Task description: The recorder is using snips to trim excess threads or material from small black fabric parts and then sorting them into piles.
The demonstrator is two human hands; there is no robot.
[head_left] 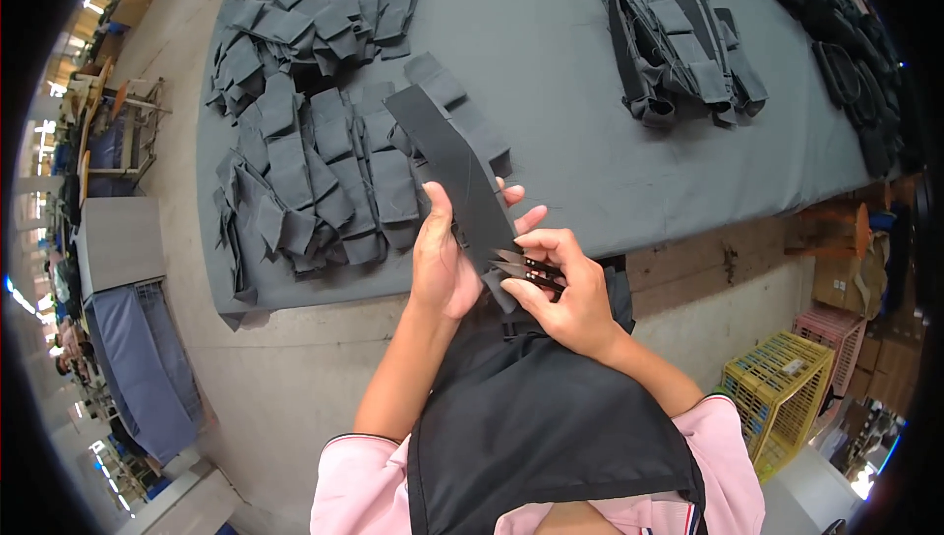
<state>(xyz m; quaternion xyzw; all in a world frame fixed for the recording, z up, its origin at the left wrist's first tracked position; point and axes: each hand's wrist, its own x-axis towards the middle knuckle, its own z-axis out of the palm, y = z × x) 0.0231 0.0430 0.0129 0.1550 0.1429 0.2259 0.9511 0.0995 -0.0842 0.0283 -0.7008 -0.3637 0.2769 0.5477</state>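
A dark grey fabric strip (457, 166) lies across my left hand (447, 258), whose thumb is up on one side while its fingertips show past the other edge. My right hand (570, 289) grips small black thread snips (536, 270). Their pointed blades sit at the strip's lower edge, close to my left palm. Loose threads stick out beside the strip. Just beyond my hands, several grey fabric pieces (339, 161) lie in overlapping rows on the left of the cloth-covered table (551, 73).
A second bundle of grey fabric pieces (688, 48) lies at the table's right. Dark rolled items (846, 73) line the far right edge. A yellow plastic crate (777, 387) and a pink crate (836, 338) stand on the right. Blue cloth drapes over a rack (143, 368) at left.
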